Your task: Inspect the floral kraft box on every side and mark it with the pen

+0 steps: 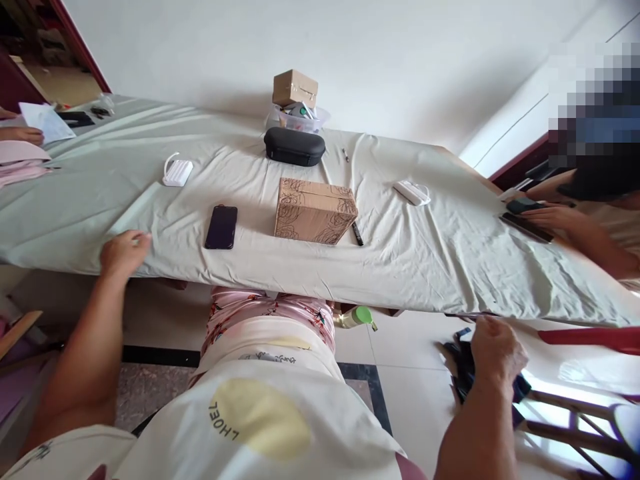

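Observation:
My left hand [124,252] rests on the near edge of the table, which is covered by a pale green cloth [440,267]; its fingers curl over the cloth edge. My right hand [497,353] is low at the right, below the table edge, closed on a dark blue bundle [463,367] that I cannot make out. A black phone [221,227] lies face down near my left hand. A patterned cardboard box [314,211] stands at the table's middle with a black pen [357,233] beside it.
A black case [294,146], a clear tub [300,120] with a small carton [295,87] on top, and two white devices [177,172] [411,193] lie on the cloth. Another person's hand [547,217] holds a phone at the right; another hand [20,135] shows far left. Red chair [590,337] at right.

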`<state>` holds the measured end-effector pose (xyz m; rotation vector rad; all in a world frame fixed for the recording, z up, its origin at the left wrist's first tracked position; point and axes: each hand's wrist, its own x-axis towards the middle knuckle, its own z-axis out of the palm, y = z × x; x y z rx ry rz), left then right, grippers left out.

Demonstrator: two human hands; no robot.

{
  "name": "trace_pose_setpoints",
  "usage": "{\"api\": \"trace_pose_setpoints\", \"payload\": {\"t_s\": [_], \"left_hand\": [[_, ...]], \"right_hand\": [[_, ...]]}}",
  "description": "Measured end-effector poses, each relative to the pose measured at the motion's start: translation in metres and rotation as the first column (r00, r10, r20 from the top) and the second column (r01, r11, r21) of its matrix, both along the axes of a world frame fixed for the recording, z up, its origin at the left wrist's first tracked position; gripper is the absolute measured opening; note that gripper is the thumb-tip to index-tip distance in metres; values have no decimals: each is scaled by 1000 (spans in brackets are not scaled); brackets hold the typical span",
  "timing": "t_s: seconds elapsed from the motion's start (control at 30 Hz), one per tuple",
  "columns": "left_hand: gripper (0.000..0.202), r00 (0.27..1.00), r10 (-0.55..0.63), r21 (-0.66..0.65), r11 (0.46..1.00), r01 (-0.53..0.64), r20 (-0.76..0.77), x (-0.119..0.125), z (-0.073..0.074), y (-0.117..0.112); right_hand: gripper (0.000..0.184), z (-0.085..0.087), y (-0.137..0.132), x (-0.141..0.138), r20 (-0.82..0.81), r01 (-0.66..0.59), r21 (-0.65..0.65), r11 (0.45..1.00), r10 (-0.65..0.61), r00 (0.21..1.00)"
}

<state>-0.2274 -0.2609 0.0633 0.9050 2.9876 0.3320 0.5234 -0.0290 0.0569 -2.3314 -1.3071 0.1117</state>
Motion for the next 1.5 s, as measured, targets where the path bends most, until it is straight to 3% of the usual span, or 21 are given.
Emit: {"api": "trace_pose_setpoints", "payload": {"t_s": [0.13, 0.2, 0.3, 0.43, 0.5, 0.6, 0.7, 0.8, 0.87, 0.93, 1.03, 1.07, 1.13, 1.23, 1.33, 1.43, 1.5], "left_hand": [[73, 990, -132, -14, 991, 133, 45, 74, 19, 61], [82, 983, -183, -26, 983, 184, 19, 103, 17, 90], [85, 982, -188, 0, 982, 188, -4, 129, 5, 115], [80, 991, -125, 68, 990, 122, 41, 144, -8, 121], [77, 993, -115, 92, 990, 111, 40, 151, -7, 118], [75, 994, -109, 104, 989, 108, 6, 166, -2, 112], [78, 992, -120, 120, 986, 115, 40, 175, 3, 105], [79, 971, -158, 236, 965, 114, 180, 170, 1, 97], [69, 920, -183, 399, 916, 31, 347, 159, -4, 93], [50, 786, -255, 549, 827, -124, 563, 148, -10, 89], [30, 501, -443, 637, 697, -329, 744, 138, -20, 84], [28, 434, -487, 643, 672, -368, 758, 136, -22, 83], [25, 376, -519, 640, 650, -410, 768, 136, -24, 81], [24, 391, -499, 631, 670, -391, 773, 139, -25, 81], [25, 470, -473, 646, 688, -331, 745, 144, -27, 81], [30, 558, -488, 704, 656, -272, 671, 155, -32, 77], [35, 580, -541, 759, 610, -228, 609, 167, -33, 71]], "right_hand": [[42, 16, 15, -65, -6, -274, 128, 953, 277, 961], [39, 18, 20, -104, 7, -433, 178, 884, 438, 899], [39, 14, 18, -157, 32, -648, 283, 708, 668, 744], [40, 3, -4, -221, 26, -805, 365, 468, 859, 511], [37, -5, -21, -250, -25, -837, 392, 382, 914, 405], [33, -20, -48, -284, -112, -864, 401, 304, 953, 283], [31, -33, -69, -301, -173, -890, 377, 257, 963, 205], [30, -38, -77, -305, -216, -897, 370, 241, 962, 169], [31, -37, -77, -304, -247, -890, 379, 252, 955, 165], [32, -34, -76, -303, -271, -882, 390, 263, 949, 163], [31, -31, -76, -303, -282, -875, 404, 267, 946, 159], [31, -31, -77, -304, -288, -872, 409, 271, 944, 158], [30, -30, -79, -304, -309, -866, 418, 276, 939, 150], [29, -27, -82, -306, -351, -858, 432, 279, 928, 125], [31, -23, -85, -308, -423, -848, 432, 308, 899, 111], [39, -22, -87, -310, -536, -834, 431, 346, 841, 72], [46, -24, -90, -312, -609, -824, 439, 359, 793, 21]]}}
